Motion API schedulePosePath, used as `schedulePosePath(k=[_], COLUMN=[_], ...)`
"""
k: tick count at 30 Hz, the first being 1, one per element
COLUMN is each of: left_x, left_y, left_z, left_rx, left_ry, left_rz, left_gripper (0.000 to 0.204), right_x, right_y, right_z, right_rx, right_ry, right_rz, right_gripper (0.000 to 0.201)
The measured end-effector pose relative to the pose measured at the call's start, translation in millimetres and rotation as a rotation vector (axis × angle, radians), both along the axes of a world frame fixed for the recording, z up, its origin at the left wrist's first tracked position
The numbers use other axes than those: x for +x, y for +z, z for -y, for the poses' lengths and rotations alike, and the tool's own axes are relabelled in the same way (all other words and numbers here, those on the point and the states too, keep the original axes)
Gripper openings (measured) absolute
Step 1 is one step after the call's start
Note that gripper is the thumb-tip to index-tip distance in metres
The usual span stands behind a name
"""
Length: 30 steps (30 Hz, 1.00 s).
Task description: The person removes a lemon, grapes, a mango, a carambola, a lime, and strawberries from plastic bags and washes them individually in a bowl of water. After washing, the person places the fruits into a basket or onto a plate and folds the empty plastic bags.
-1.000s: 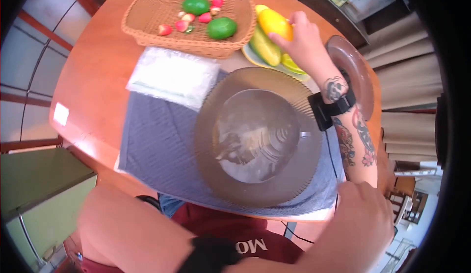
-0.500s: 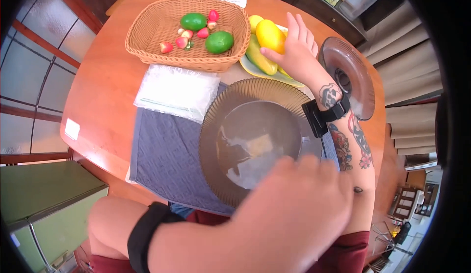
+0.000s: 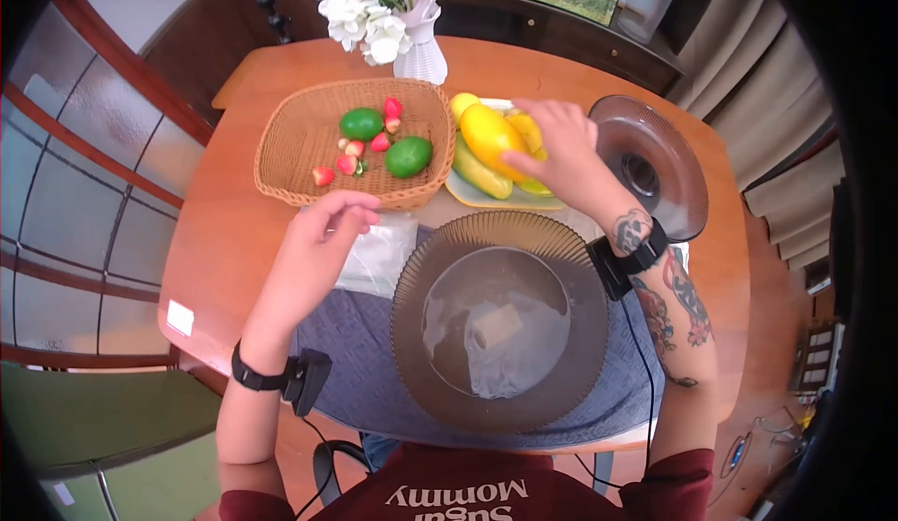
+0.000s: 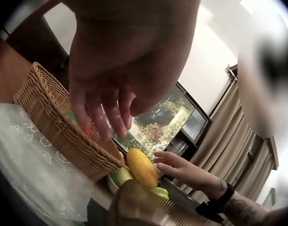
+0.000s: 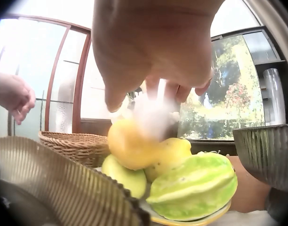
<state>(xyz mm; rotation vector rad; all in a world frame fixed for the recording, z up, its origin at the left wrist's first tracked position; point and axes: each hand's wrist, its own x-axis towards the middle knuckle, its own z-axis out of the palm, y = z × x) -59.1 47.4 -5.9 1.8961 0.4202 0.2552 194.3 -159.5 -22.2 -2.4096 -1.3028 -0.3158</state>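
My right hand reaches over the fruit plate with its fingers extended. Its thumb is right beside a large yellow mango, which looks blurred under the hand in the right wrist view. Around it lie a yellow-green oblong fruit and a green star fruit. My left hand hangs with loosely bent fingers above a clear plastic bag, by the near left corner of the wicker basket. Nothing shows between its fingers in the left wrist view.
Inside the basket are two green fruits and several small red ones. A brown ribbed bowl stands on a blue cloth in front of me. Another ribbed dish is at right, a white flower vase behind.
My left hand has swung from the lower right, across the bowl, to the bag and basket at left. The right hand stays by the mango. The view has tilted up, showing the flowers.
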Motion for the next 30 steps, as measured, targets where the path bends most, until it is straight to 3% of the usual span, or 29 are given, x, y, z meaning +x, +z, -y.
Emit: schedulePosePath(k=[2, 5, 8, 13, 19, 23, 30], left_x=[10.7, 31.7, 43.6, 50.3, 65.1, 73.0, 80.3], left_y=[-7.7, -31.9, -44.9, -54.8, -80.3, -78.1, -91.7], left_z=[-12.5, -36.7, -59.9, -84.5, -98.7, -102.8, -120.5], left_rx=[0.02, 0.001, 0.175, 0.233, 0.446, 0.529, 0.525], left_ry=[0.031, 0.053, 0.101, 0.097, 0.101, 0.058, -0.137], left_rz=[0.01, 0.084, 0.197, 0.014, 0.002, 0.015, -0.235], left_gripper=[0.022, 0.022, 0.021, 0.022, 0.026, 0.032, 0.042], right_x=[-3.0, -4.9, -6.3, -17.2, -1.1, -3.0, -1.9], right_y=[-2.6, -7.2, -4.4, 1.4, -1.2, -0.6, -20.3], right_z=[-2.5, -3.6, 6.7, 38.2, 44.2, 46.8, 57.7], right_rx=[-0.114, -0.099, -0.032, -0.199, -0.233, -0.275, -0.254], right_ry=[0.066, 0.071, 0.14, 0.136, 0.219, 0.186, 0.183], right_rz=[-0.09, -0.051, -0.06, -0.265, -0.337, -0.268, -0.071], right_gripper=[0.068, 0.068, 0.063, 0.059, 0.067, 0.071, 0.07])
